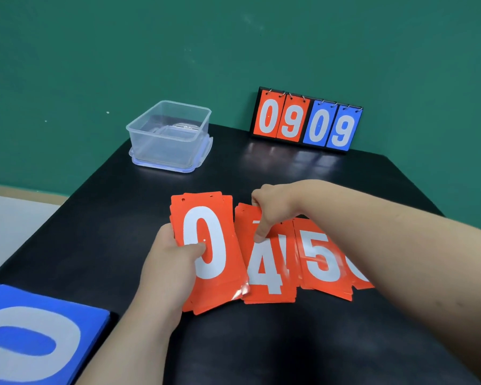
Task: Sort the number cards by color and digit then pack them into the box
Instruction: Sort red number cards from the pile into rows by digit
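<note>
My left hand (170, 262) grips a stack of red cards (208, 254) with a white 0 on top, thumb pressed on the digit. Right beside it lies a red pile showing a 4 (267, 276). My right hand (272, 207) pinches the top edge of that pile's cards, with one finger pointing down onto the 4. Further right lie red cards with a 5 (320, 259) and another partly hidden under my right forearm. A blue stack topped by a 0 (39, 337) sits at the near left. The clear plastic box (139, 126) stands empty at the back left.
The box rests on its lid (203, 159) on the black table (261, 343). A flip scoreboard (306, 120) reading 09 in red and 09 in blue stands at the back against the green wall. The table's left edge drops to a pale floor.
</note>
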